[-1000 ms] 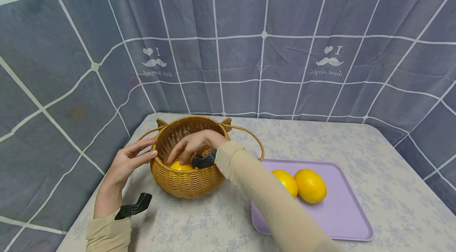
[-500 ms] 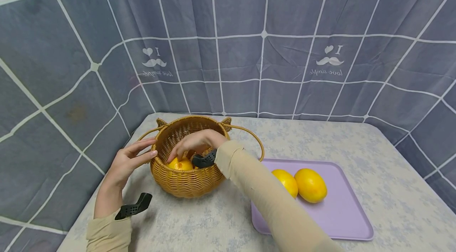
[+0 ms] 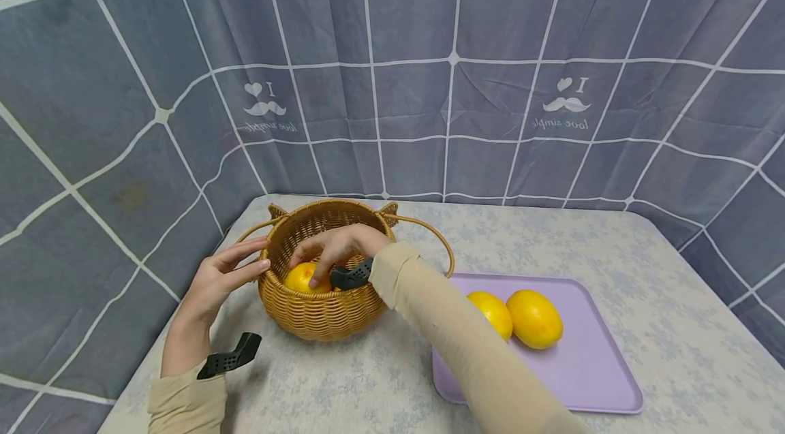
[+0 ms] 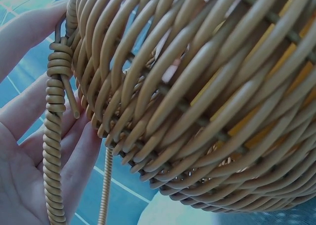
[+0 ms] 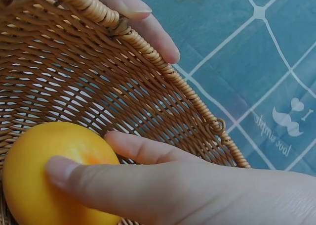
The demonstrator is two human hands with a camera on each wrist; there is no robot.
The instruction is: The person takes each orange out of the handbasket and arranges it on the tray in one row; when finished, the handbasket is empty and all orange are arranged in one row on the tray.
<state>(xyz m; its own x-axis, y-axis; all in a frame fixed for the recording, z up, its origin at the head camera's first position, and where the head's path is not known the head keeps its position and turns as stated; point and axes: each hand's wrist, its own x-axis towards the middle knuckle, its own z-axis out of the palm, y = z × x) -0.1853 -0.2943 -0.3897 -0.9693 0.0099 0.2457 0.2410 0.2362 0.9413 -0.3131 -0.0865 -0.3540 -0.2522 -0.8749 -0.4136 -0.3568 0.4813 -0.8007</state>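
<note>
Inside the woven basket (image 3: 321,315), my right hand (image 3: 340,246) grips a rounded yellow-orange fruit (image 3: 300,277) near the front left wall. The right wrist view shows the thumb lying across the fruit (image 5: 29,185), with another finger at its far side. My left hand (image 3: 214,284) rests its fingertips against the left of the basket rim, fingers mostly straight. In the left wrist view these fingers (image 4: 81,151) touch the outside of the weave behind the twisted handle (image 4: 53,160). Part of the fruit shows through gaps in the wicker.
A lilac tray (image 3: 589,373) lies to the right, with two more yellow-orange fruits (image 3: 535,319) side by side on it. My right sleeve (image 3: 472,345) crosses over its left part. A grey-blue curtain with white lines (image 3: 417,107) hangs behind the table.
The fruit in the basket has shifted slightly left and up and shows more of itself. My right fingers have changed position on it. The left hand and the tray fruits have stayed put.
</note>
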